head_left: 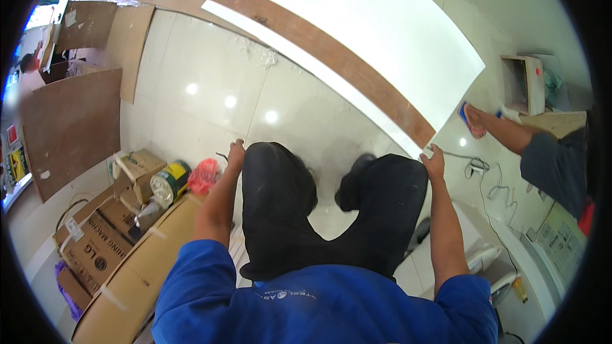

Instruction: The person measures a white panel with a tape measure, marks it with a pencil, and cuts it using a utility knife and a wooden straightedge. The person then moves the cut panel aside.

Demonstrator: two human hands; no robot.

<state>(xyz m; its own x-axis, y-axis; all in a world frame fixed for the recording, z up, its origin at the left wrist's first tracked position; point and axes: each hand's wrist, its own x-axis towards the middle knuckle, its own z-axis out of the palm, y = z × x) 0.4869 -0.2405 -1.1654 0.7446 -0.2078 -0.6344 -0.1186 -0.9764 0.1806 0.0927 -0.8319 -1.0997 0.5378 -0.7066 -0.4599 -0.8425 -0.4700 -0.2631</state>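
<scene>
My right hand (434, 162), beside my right knee, has its fingers closed at the near end of a long white strip (317, 75). That strip runs away to the far left, along a brown board (331, 46). A large white sheet (363, 16) lies over the board's far side. Near my left knee, my left hand (236, 153) is closed with its fingers curled. A thin dark piece shows just left of it; whether the hand holds it is hidden.
Left stand cardboard boxes (99, 245), a green and yellow can (170, 180) and a red plastic bag (204, 176). Brown panels (73, 124) lean behind them. On the right are another person's leg (503, 130), a loose cable (488, 181) and an open box (524, 83).
</scene>
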